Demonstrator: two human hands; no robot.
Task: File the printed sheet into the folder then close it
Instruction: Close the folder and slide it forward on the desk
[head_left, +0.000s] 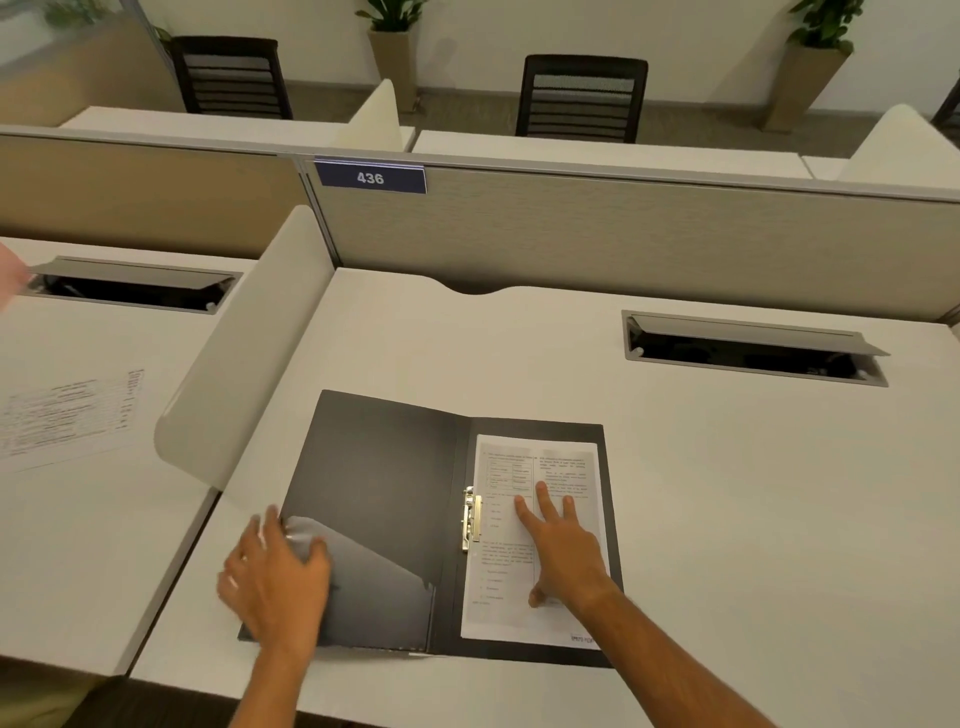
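A black folder (384, 478) lies open on the white desk in front of me. A printed sheet (504, 566) rests on its right half, beside a metal clip (471, 518) at the spine. My right hand (563, 545) presses flat on the sheet with fingers spread. At the left cover's outer edge, my left hand (275, 577) curls its fingers over that edge near the inner pocket.
A curved white divider (244, 364) stands left of the folder. Another printed sheet (67, 415) lies on the neighbouring desk. A cable tray opening (753, 353) is at the back right. A beige partition (623, 234) marked 436 closes the back.
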